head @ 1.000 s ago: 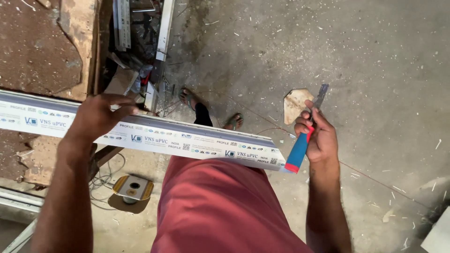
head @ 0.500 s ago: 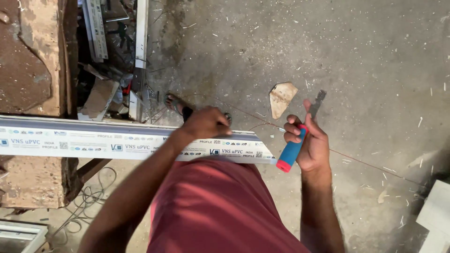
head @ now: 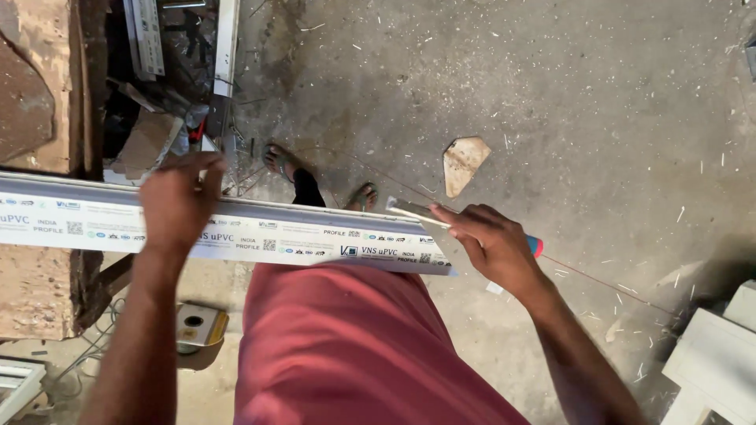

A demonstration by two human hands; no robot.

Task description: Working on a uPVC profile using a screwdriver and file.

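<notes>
Left hand has slid back left, gripping the white profile; right hand, clamped on the scraper, now lays its blade at the end.

1. The long profile is white, with a row of small dark printed marks along its face.
2. The tool has a pale grey blade; its handle end looks blue tipped red, though mostly hidden.
3. The shorts are plain dull red.
4. The floor is grey concrete, speckled with white chips.
</notes>
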